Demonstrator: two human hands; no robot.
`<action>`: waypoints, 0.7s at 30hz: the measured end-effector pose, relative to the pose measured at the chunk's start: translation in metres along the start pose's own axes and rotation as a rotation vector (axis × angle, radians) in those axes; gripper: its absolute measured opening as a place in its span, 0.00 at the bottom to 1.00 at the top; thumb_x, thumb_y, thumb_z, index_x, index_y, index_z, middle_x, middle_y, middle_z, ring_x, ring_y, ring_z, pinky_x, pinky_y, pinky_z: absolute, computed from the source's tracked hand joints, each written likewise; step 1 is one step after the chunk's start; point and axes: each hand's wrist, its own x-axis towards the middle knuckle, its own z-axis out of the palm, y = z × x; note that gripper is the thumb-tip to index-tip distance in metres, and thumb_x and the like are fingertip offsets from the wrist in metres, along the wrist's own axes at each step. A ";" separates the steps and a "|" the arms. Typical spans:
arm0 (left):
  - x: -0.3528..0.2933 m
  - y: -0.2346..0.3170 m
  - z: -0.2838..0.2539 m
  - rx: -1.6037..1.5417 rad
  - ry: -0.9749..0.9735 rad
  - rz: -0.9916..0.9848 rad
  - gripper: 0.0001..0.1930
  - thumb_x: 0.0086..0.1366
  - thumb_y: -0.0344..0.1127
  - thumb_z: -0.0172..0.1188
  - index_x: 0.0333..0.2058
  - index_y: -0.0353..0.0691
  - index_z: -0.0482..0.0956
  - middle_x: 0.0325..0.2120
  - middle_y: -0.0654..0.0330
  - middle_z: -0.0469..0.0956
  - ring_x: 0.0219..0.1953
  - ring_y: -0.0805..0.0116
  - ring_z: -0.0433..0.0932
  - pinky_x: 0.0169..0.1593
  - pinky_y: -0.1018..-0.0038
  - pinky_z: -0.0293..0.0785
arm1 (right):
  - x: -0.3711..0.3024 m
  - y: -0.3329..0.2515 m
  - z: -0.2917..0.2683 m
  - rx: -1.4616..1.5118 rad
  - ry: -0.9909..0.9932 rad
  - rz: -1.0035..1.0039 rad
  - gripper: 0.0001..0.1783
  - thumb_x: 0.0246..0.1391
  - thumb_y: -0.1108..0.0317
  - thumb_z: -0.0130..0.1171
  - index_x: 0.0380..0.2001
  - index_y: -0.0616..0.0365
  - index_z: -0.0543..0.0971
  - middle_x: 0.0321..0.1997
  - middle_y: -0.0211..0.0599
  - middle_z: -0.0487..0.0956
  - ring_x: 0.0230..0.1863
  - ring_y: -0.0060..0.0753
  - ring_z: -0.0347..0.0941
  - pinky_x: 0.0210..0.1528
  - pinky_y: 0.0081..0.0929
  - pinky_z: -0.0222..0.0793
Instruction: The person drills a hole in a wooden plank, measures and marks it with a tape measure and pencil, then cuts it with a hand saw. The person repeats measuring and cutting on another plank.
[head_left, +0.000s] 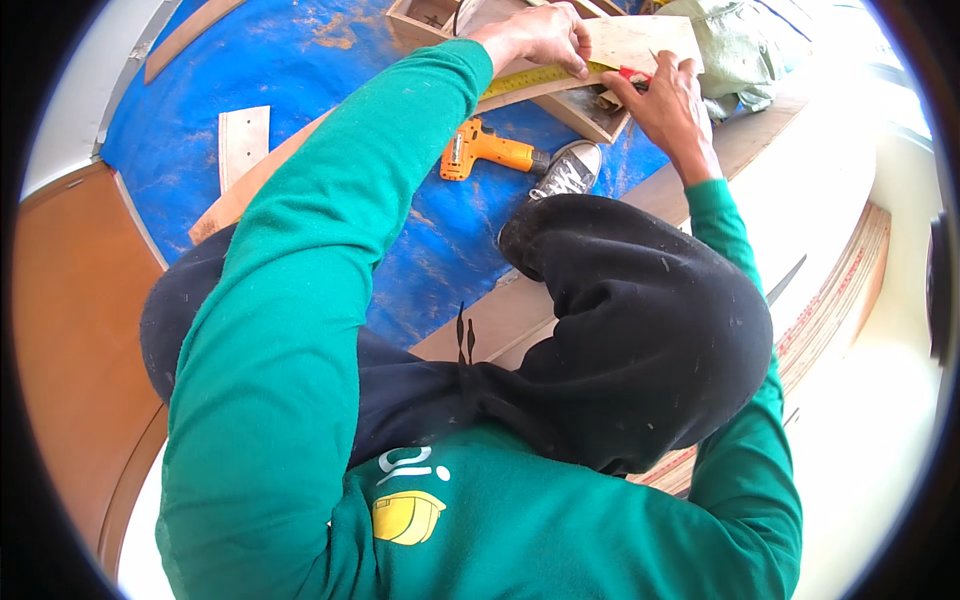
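Note:
A long wooden board (648,38) slants across the top of the head view, and the yellow blade of a tape measure (525,79) lies along it. My left hand (542,38) is closed, its curled fingers pressing at the blade. Just right of it, my right hand (672,108) is bent over the board's edge, closed on a small red object (634,76) whose kind is partly hidden by the fingers. A thin pointed tip shows by its fingers. Beneath the board, shallow wooden boxes (590,118) rest on a blue sheet.
An orange cordless drill (490,150) lies beside my sneaker (570,170) on the blue sheet (400,270). A short wood piece (243,145) with holes is at left. A pale green sack (735,50) sits far right, near stacked boards (840,290). A brown panel (75,350) stands at left.

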 end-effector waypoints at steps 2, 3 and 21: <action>0.005 -0.006 0.002 -0.036 -0.038 -0.023 0.18 0.56 0.48 0.85 0.41 0.50 0.92 0.62 0.56 0.78 0.66 0.52 0.77 0.69 0.57 0.75 | -0.019 -0.011 -0.009 0.153 0.063 -0.103 0.35 0.74 0.43 0.64 0.67 0.63 0.81 0.63 0.69 0.75 0.64 0.70 0.79 0.64 0.57 0.78; 0.008 -0.008 0.002 -0.057 -0.059 -0.035 0.17 0.57 0.48 0.85 0.40 0.49 0.92 0.62 0.56 0.79 0.66 0.51 0.76 0.70 0.56 0.74 | -0.029 -0.016 -0.016 0.289 0.072 -0.176 0.30 0.76 0.48 0.62 0.67 0.61 0.81 0.63 0.67 0.76 0.64 0.69 0.79 0.64 0.57 0.78; 0.017 -0.009 0.001 -0.306 -0.032 -0.011 0.15 0.48 0.41 0.86 0.34 0.42 0.96 0.33 0.55 0.94 0.37 0.62 0.91 0.44 0.62 0.87 | -0.053 -0.073 0.000 0.969 -0.689 -0.185 0.16 0.82 0.67 0.56 0.67 0.56 0.77 0.34 0.29 0.84 0.39 0.20 0.78 0.50 0.26 0.74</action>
